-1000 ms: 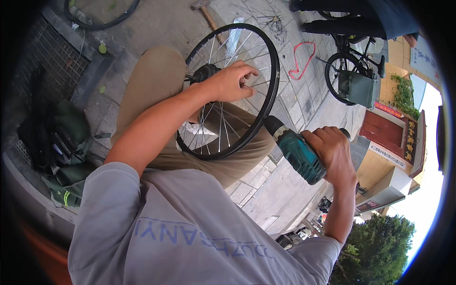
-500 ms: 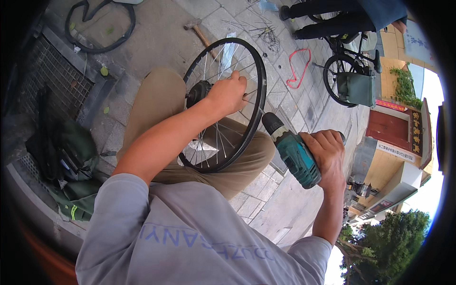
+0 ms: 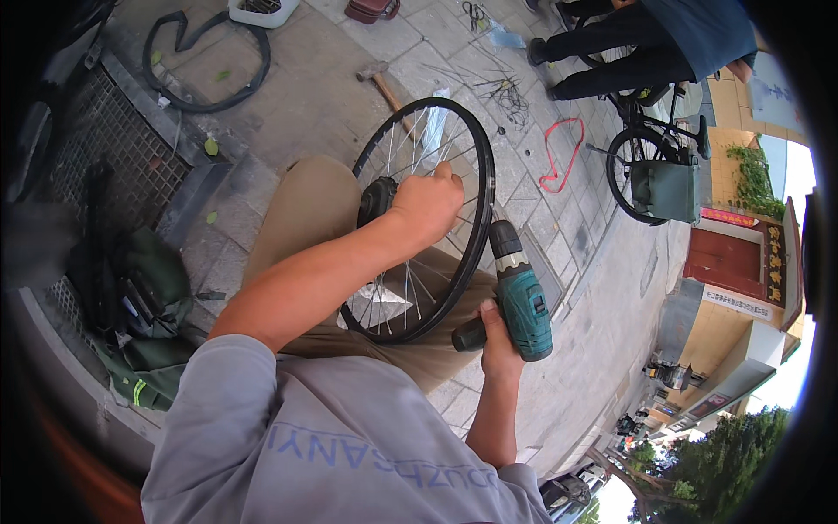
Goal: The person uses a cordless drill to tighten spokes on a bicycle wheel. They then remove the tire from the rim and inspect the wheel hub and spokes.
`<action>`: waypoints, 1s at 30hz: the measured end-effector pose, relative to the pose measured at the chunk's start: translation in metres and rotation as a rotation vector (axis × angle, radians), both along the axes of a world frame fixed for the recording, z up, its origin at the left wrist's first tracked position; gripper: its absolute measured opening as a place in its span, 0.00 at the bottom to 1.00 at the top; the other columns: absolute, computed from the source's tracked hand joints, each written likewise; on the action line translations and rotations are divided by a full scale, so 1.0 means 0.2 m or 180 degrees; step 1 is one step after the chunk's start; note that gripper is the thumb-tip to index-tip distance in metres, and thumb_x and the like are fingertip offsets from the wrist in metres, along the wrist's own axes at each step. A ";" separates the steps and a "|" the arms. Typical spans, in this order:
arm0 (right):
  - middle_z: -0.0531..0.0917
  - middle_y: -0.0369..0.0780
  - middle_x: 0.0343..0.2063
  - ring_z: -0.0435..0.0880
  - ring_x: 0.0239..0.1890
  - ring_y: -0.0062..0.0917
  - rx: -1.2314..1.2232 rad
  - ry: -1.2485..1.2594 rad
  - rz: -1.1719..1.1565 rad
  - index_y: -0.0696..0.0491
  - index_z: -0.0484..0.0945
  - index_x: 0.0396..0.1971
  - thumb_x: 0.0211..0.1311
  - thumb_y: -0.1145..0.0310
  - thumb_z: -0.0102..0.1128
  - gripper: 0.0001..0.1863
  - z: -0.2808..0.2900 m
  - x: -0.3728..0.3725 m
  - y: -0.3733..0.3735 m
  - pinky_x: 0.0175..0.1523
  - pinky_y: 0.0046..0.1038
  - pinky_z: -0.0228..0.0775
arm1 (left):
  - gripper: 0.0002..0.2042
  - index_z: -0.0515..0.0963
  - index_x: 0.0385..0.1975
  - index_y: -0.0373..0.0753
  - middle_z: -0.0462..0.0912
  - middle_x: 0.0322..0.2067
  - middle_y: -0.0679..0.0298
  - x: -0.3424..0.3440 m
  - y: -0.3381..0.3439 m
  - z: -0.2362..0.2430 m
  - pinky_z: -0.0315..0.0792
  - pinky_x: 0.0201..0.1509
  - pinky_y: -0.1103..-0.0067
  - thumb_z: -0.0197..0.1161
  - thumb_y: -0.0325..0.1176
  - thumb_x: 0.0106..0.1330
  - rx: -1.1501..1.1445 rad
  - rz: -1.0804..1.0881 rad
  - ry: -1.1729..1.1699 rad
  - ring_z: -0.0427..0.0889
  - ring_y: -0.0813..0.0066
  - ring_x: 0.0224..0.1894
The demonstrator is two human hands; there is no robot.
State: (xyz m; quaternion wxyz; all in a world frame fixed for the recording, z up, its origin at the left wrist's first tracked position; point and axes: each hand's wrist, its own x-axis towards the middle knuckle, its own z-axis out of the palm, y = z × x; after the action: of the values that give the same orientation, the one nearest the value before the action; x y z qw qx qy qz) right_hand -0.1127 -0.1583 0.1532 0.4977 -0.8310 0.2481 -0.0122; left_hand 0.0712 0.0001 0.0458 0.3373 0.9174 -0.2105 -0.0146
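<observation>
The bicycle wheel (image 3: 476,249) leans over the trousered legs (image 3: 301,210); just right of it the right hand (image 3: 500,345) is closed around the teal drill (image 3: 526,310), bit (image 3: 497,213) toward the rim (image 3: 486,175), while inside it the left hand (image 3: 430,208) is curled, its closure and any hold indiscernible. A skewed bit or a wheel unsteady on the legs could cause slipping and endanger the left hand. One leg bounds the wheel's left and a hammer (image 3: 383,92) lies beyond it, whereas paving (image 3: 594,293) on its right offers drill room.
</observation>
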 end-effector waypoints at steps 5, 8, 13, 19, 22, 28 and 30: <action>0.85 0.40 0.46 0.84 0.42 0.24 0.1462 -0.0419 0.0015 0.58 0.79 0.56 0.68 0.67 0.69 0.20 -0.08 0.08 0.07 0.53 0.30 0.76 | 0.21 0.81 0.40 0.31 0.81 0.42 0.51 0.02 0.02 0.01 0.84 0.34 0.64 0.76 0.41 0.56 -0.0015 -0.0032 0.0043 0.90 0.55 0.31; 0.84 0.40 0.50 0.83 0.50 0.25 0.1140 -0.0295 0.0117 0.57 0.78 0.59 0.68 0.66 0.70 0.23 -0.12 0.05 0.04 0.59 0.32 0.74 | 0.21 0.81 0.40 0.31 0.81 0.43 0.52 0.00 0.03 0.01 0.83 0.35 0.64 0.76 0.41 0.55 -0.0056 -0.0037 0.0047 0.90 0.55 0.31; 0.84 0.38 0.52 0.81 0.56 0.27 0.0577 0.0045 0.0567 0.55 0.78 0.60 0.65 0.66 0.73 0.25 -0.10 0.07 0.06 0.64 0.33 0.71 | 0.19 0.80 0.38 0.33 0.80 0.40 0.57 0.00 0.06 -0.01 0.82 0.36 0.63 0.75 0.41 0.55 -0.0257 0.0067 0.0064 0.89 0.53 0.31; 0.85 0.40 0.53 0.82 0.57 0.29 0.0959 -0.0019 0.0722 0.55 0.80 0.57 0.64 0.68 0.73 0.23 -0.09 0.14 0.10 0.65 0.35 0.71 | 0.20 0.72 0.41 0.32 0.81 0.41 0.47 0.01 0.06 -0.11 0.78 0.42 0.57 0.73 0.34 0.54 -0.1307 0.0327 -0.0216 0.86 0.40 0.40; 0.85 0.44 0.53 0.83 0.56 0.32 0.1039 -0.0018 0.0714 0.56 0.79 0.55 0.64 0.68 0.73 0.21 -0.07 0.15 0.11 0.65 0.37 0.72 | 0.20 0.64 0.46 0.31 0.80 0.41 0.40 0.00 0.01 -0.17 0.77 0.47 0.56 0.66 0.36 0.65 -0.1521 -0.0121 0.1111 0.84 0.35 0.42; 0.86 0.48 0.51 0.84 0.56 0.34 0.1168 0.0054 0.0606 0.57 0.79 0.52 0.63 0.69 0.72 0.19 -0.07 0.05 0.12 0.64 0.36 0.74 | 0.16 0.60 0.43 0.30 0.80 0.39 0.35 -0.05 0.06 -0.14 0.76 0.46 0.55 0.60 0.34 0.71 -0.1436 -0.0561 0.0710 0.82 0.32 0.43; 0.86 0.39 0.51 0.83 0.53 0.25 0.1359 0.0052 0.0665 0.55 0.80 0.57 0.66 0.69 0.73 0.21 -0.09 -0.01 0.11 0.60 0.31 0.74 | 0.16 0.61 0.43 0.31 0.80 0.38 0.36 -0.09 0.07 -0.16 0.76 0.45 0.55 0.61 0.32 0.70 -0.1383 -0.0661 0.0774 0.82 0.32 0.43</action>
State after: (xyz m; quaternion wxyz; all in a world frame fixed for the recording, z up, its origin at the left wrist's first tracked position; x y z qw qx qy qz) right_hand -0.1156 -0.1356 0.1349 0.6587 -0.7282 0.1617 0.0988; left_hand 0.0524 0.0132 0.0128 0.5457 0.7886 -0.2597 -0.1137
